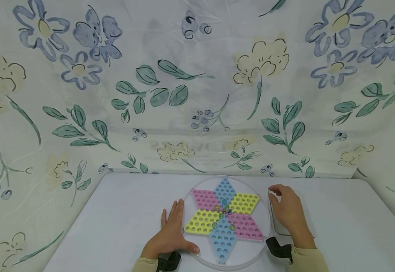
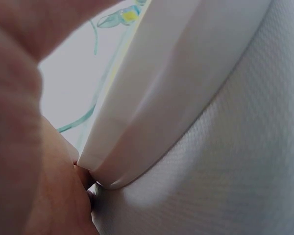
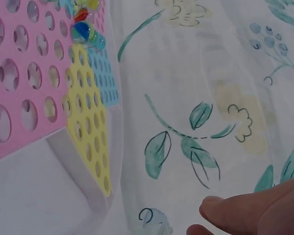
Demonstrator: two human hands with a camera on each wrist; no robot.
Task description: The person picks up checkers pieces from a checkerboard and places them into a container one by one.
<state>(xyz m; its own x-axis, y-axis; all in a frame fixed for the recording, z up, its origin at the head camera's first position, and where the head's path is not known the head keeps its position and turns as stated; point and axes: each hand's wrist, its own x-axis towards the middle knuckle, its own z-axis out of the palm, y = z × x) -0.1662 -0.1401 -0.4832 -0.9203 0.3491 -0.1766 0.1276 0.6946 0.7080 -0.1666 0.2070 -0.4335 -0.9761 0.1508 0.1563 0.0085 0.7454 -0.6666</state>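
A round Chinese checkers board (image 1: 202,194) with a pink, yellow and blue star of holes lies on the white table. Several glass marbles (image 1: 224,211) sit around its middle, and a few show close up in the right wrist view (image 3: 85,32). My left hand (image 1: 172,234) rests at the board's left rim, fingers straight and thumb spread along the lower left edge. In the left wrist view, the hand touches the board's thick white side (image 2: 137,107). My right hand (image 1: 290,211) hovers over a flat rectangular tray with a dark edge (image 1: 280,231), thumb and index finger loosely bent near its far left corner, nothing visible between them.
The white table (image 1: 116,211) extends on both sides of the board. Behind it hangs a cloth (image 1: 211,87) printed with flowers and leaves. Each wrist wears a black camera mount, and the right one (image 1: 279,247) comes close to the board's rim.
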